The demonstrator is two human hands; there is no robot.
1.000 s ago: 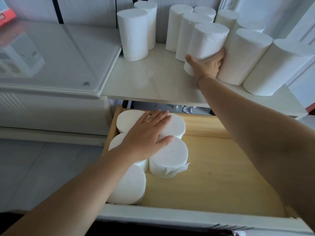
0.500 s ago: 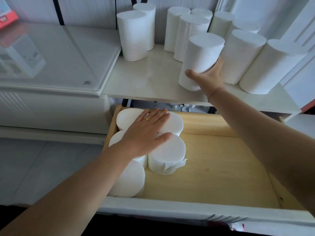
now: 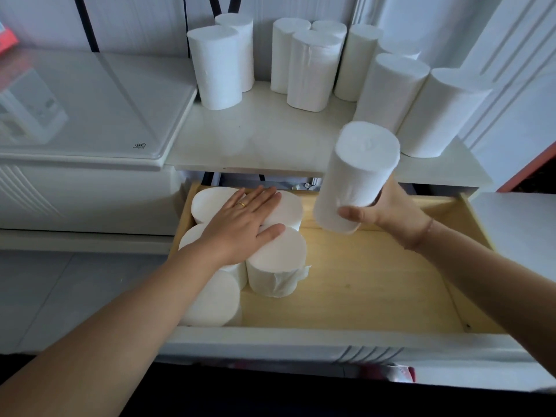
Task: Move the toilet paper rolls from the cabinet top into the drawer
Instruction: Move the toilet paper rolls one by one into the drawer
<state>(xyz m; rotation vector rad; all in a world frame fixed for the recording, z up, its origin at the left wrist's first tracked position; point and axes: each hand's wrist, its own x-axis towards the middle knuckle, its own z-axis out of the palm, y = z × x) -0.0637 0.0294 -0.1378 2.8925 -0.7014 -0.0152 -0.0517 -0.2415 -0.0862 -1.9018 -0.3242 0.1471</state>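
Gripping a toilet paper roll (image 3: 358, 176) near its lower end, the right hand (image 3: 388, 210) wraps thumb and fingers around it above the open drawer (image 3: 376, 281). Off to its side, the left hand (image 3: 240, 227) lies flat, fingers spread, on the rolls in the drawer (image 3: 276, 263).

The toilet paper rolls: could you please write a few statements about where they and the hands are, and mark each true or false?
1. The right hand holds a roll above the drawer. True.
2. The left hand grips a roll on the cabinet top. False: it rests flat on the rolls in the drawer.
3. The drawer's right part is bare wood. True.
4. The cabinet top holds no rolls. False: several upright rolls stand there.
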